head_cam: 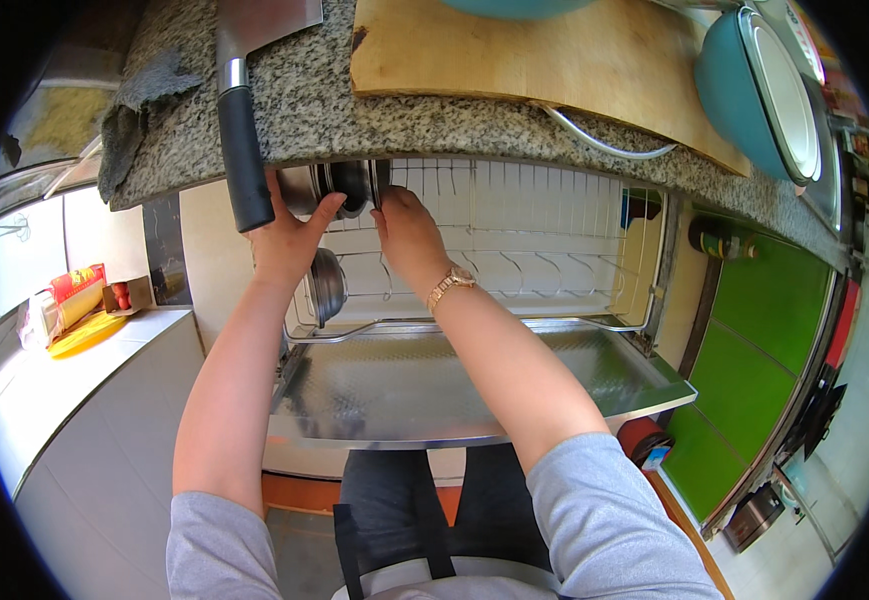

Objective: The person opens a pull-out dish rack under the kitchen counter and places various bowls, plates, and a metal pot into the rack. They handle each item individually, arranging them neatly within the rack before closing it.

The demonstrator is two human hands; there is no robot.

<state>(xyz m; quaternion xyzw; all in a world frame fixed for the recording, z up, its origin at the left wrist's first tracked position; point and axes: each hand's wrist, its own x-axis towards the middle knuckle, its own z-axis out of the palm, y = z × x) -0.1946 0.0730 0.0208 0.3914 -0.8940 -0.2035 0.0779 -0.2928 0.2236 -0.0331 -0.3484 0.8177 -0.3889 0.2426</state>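
Under the counter's edge, several stainless-steel bowls (344, 184) stand on their sides, nested, at the back left of a pulled-out wire dish rack (524, 259). My left hand (288, 244) is around their left part, its thumb across the front; its other fingers are partly hidden. With bent fingers, my right hand (410, 238) grips the rim of the rightmost bowl. Another metal bowl (328, 286) stands on edge in the rack's front row, just below my left hand. A gold-coloured watch (451, 285) is on my right wrist.
A cleaver's black handle (245, 161) juts over the granite counter (419, 127) edge beside my left hand. The counter bears a wooden cutting board (479, 60) and teal bowls (749, 97). The metal drawer front (464, 382) lies between me and the rack. Food packages (74, 296) lie on a left ledge.
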